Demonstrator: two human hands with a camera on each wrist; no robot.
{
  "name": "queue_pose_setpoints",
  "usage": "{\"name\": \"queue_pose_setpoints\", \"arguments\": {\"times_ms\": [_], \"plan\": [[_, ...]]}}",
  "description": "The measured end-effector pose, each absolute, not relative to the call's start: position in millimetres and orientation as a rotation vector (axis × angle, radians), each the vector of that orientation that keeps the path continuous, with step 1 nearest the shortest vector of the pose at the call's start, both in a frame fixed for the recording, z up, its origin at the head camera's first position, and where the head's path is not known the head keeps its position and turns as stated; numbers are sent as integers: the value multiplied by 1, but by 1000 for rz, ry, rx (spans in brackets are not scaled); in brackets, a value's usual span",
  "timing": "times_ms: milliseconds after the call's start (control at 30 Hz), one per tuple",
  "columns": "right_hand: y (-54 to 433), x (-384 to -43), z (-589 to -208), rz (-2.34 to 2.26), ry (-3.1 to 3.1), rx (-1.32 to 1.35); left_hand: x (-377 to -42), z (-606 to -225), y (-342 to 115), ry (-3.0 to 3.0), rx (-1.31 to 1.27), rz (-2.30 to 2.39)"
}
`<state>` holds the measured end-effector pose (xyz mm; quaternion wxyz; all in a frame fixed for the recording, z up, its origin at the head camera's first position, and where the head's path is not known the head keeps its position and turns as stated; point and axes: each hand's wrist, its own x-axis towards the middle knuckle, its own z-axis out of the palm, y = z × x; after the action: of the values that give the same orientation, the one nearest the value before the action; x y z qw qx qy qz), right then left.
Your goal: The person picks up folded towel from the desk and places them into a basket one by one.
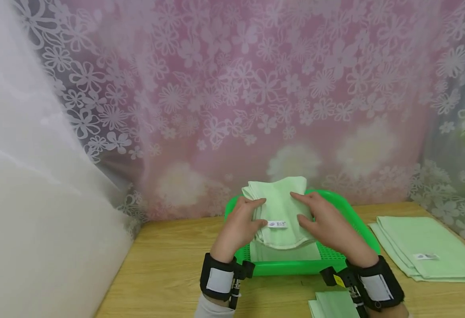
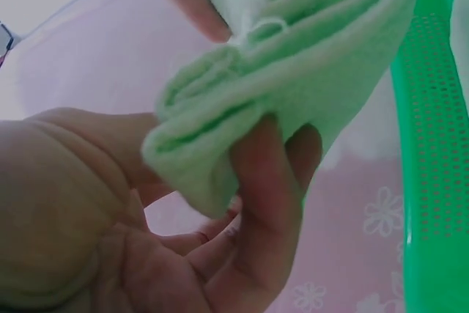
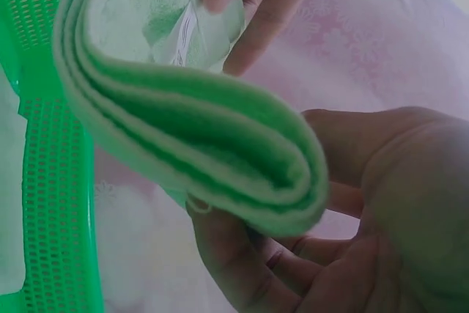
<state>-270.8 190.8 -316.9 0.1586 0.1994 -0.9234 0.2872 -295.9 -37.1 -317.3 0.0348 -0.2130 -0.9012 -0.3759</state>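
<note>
A folded pale green towel [image 1: 280, 207] with a small white label is held up over a green plastic basket [image 1: 288, 268]. My left hand [image 1: 240, 223] grips its left edge, thumb in front and fingers around the back, as the left wrist view shows. On the opposite edge my right hand [image 1: 325, 221] pinches the towel the same way. Its stacked, rounded folds [image 3: 198, 144] face the right wrist camera. Beneath it, another light green towel [image 1: 264, 253] lies flat in the basket.
Right of the basket lies a larger folded green towel [image 1: 435, 247] with a label. Another folded green towel [image 1: 332, 304] is at the table's front edge, partly behind the right wrist strap. A flowered curtain [image 1: 256, 110] hangs behind the wooden table [image 1: 157, 265].
</note>
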Motion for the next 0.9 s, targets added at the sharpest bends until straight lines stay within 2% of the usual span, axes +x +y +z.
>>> {"name": "queue_pose_setpoints", "arguments": {"times_ms": [233,700,900], "plan": [[196,-281,-328,834,-2678,545,-304,-332,-27,-2753,-689,-1133],[198,-309,-375,874,-2826,559,-325,-380,-7,-2909,-682,-885],[199,-315,-385,801,-2846,573,-326,-386,-1,-2976,-657,-900]]}}
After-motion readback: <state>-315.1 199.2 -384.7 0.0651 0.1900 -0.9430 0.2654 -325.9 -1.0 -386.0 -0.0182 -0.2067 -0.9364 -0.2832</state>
